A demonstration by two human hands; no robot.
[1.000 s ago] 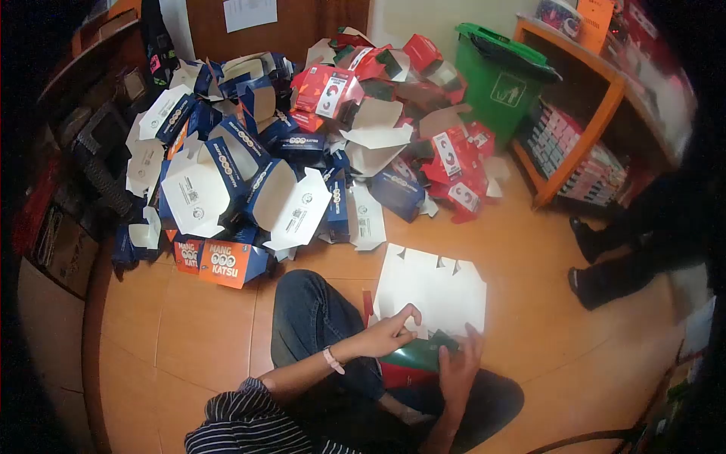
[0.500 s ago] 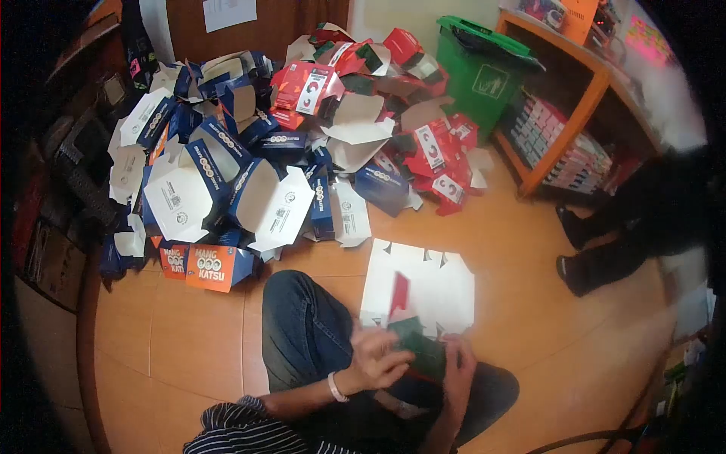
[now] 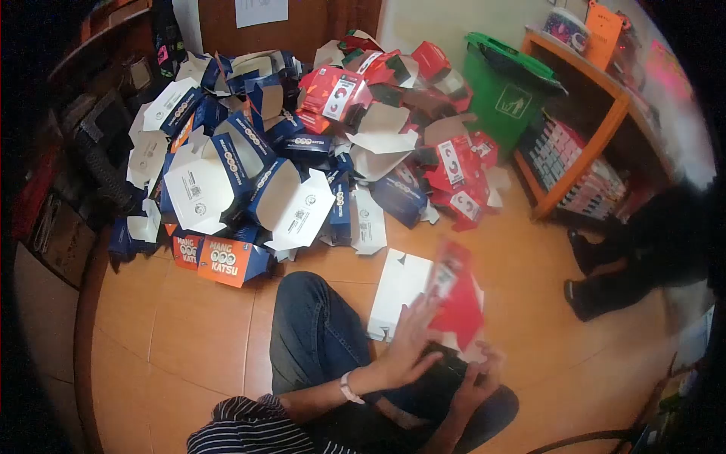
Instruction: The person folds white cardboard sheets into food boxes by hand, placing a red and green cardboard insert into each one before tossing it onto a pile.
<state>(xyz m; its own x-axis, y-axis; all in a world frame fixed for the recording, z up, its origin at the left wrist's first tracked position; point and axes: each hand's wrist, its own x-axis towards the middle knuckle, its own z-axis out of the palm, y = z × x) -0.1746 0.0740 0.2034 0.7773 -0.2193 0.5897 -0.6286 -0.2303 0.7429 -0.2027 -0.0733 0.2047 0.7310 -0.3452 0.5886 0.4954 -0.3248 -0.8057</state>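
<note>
A red cardboard box (image 3: 458,306), partly folded and blurred by motion, stands tilted above my lap, with a dark panel low at its front. My left hand (image 3: 408,344) lies along its left side, fingers stretched out and thumb apart. At the lower right corner, my right hand (image 3: 476,378) pinches the box's edge. Just behind the box, a flat white cardboard sheet (image 3: 397,291) with notched edges rests on the floor, its right part hidden by the box.
Ahead is a heap of folded blue boxes (image 3: 308,145) and red boxes (image 3: 333,94). A green bin (image 3: 495,98) and a wooden shelf (image 3: 582,144) with stacked packs stand at the right. Another person's dark-clothed legs (image 3: 635,257) are near the shelf.
The red box has swung up and turned so its red face shows above my hands. My left hand has moved right and its fingers have straightened. The view has shifted slightly.
</note>
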